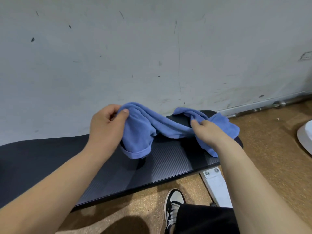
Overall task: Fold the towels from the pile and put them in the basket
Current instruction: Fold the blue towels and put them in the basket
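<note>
A blue towel [157,127] hangs crumpled between both hands, just above the black padded bench [67,162]. My left hand [106,125] pinches its left end between thumb and fingers, and a flap droops below onto the bench. My right hand [207,130] grips the towel's right part, with loose cloth spilling past the wrist to the right. The middle of the towel sags low. No pile and no basket are in view.
A scuffed white wall [152,48] stands right behind the bench. The bench's white metal leg [214,179] is at lower right. My foot in a black and white sneaker [173,206] stands on the brown floor. A white object [305,139] sits at the right edge.
</note>
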Available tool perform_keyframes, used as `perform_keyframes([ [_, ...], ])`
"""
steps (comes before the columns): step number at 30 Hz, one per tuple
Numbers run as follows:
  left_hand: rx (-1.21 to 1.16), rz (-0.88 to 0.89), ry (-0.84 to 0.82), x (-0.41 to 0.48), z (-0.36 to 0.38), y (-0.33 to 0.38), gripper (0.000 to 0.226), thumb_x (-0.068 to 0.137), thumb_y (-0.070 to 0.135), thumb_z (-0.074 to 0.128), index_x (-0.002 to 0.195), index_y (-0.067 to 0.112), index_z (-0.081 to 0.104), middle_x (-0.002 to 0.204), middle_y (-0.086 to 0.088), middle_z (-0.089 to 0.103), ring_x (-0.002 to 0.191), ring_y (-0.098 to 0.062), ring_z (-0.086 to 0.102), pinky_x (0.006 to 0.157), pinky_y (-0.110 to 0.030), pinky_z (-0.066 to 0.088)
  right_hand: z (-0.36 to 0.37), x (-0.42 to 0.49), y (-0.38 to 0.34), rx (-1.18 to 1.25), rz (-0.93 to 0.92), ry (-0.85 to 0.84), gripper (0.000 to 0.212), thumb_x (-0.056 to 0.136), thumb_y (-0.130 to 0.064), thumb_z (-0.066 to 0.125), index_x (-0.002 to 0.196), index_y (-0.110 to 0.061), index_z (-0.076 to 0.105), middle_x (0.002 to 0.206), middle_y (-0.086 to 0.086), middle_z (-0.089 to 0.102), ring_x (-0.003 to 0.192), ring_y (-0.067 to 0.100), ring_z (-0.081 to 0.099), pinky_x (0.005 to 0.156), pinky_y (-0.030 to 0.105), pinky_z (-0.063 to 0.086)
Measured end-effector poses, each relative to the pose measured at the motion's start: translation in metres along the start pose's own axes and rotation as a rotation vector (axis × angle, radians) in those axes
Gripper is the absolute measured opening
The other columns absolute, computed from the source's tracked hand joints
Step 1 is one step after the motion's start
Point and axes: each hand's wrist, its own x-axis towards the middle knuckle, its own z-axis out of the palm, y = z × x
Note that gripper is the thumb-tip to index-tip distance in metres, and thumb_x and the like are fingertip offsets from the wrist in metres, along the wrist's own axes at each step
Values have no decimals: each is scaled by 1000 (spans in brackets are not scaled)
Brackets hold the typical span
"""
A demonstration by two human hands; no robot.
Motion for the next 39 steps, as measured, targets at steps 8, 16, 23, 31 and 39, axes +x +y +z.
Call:
perform_keyframes([
  [8,325,-33,-73,-14,-79,-48,15,93,25,68,79,23,73,75,10,73,78,-16,70,68,-34,54,64,-28,-53,-225,-379,-132,60,87,-44,70,142,-27,54,136,-1,61,124,22,59,98,38,50],
  [16,630,-34,-87,-27,-156,-110,21,87,30,76,107,26,68,107,10,63,86,-7,63,79,-33,51,122,-29,-92,-582,-376,-309,47,88,-53,67,128,-31,59,121,-2,63,104,21,63,91,38,54],
  [23,812,218,-434,-61,-134,-151,15,87,40,65,99,33,63,97,14,53,89,-12,52,67,-34,49,173,-63,-137,-372,-672,-428,15,83,-26,79,91,-28,66,80,-9,66,73,10,63,67,25,50],
  [31,581,201,-269,-54,-142,-141,10,97,26,59,88,29,56,79,15,55,70,-10,51,58,-21,36,208,-67,-135,-422,-871,-424,20,80,-35,77,75,-30,58,76,-4,62,70,15,58,69,43,52],
  [39,619,427,-51,-46,-167,-115,5,88,14,54,83,16,53,89,6,55,75,-18,51,57,-39,47,160,-88,-160,32,-978,-259,32,84,-19,79,69,-17,51,76,-1,59,69,19,54,63,27,43],
])
